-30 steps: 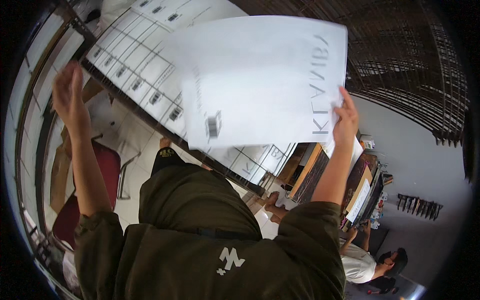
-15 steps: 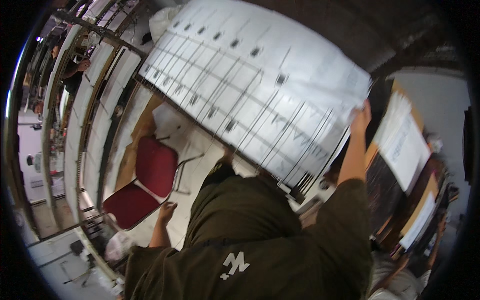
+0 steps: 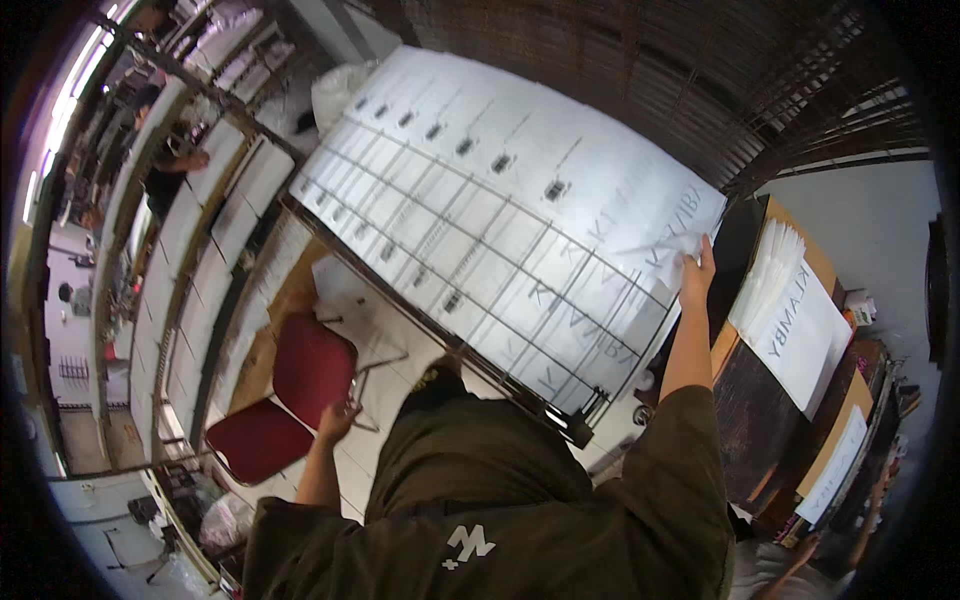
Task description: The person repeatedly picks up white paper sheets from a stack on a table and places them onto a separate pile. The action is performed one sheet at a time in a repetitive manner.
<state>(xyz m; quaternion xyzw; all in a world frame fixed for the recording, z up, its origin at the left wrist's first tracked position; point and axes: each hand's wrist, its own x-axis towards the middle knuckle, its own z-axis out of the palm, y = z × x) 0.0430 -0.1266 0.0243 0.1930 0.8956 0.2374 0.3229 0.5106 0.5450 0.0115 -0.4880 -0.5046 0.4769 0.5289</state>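
My right hand point(image 3: 697, 268) is at the right end of a large white printed sheet point(image 3: 600, 160), thumb and fingers closed on its edge. Rows of small dark marks and large letters are on the sheet. A dark wire grid point(image 3: 497, 225) of a rack crosses its near half; whether every wire lies above the sheet or shows through it, I cannot tell. My left hand point(image 3: 338, 418) hangs at my left side, fingers loosely bent and apart, with nothing visible in it. It appears in front of a red chair point(image 3: 312, 365).
More wire shelves point(image 3: 700, 60) rise behind the sheet. On the right, a stack of white sheets point(image 3: 790, 315) lies on dark boxy furniture. Long white-topped benches point(image 3: 205, 300) run along the left, with another person's hand point(image 3: 197, 160) over one.
The view has shifted and steadied. Along the sheet's right end, my right hand is lower in the picture, and the sheet's right corner has come down slightly. My left hand stays by the chair.
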